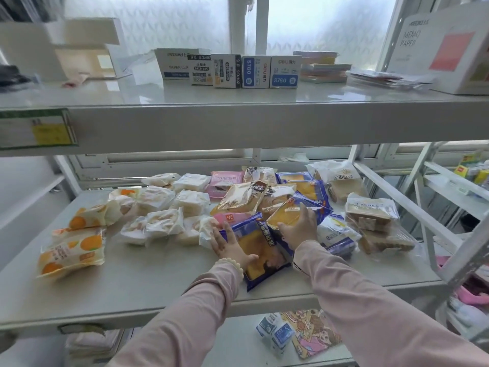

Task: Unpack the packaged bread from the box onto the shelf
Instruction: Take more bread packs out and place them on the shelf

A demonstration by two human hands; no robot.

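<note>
Several packaged breads lie on the grey middle shelf. My left hand rests with spread fingers on the left edge of a blue-and-yellow bread pack near the shelf's front. My right hand lies flat on another blue-and-yellow pack just behind it. White-wrapped breads are heaped to the left, orange-printed packs at far left, and brown sliced-bread bags to the right. No box is in view.
The upper shelf overhangs the breads and carries stationery boxes and memo paper. A slanted white shelf strut crosses at right. Below, the lower shelf holds small blue-white packs.
</note>
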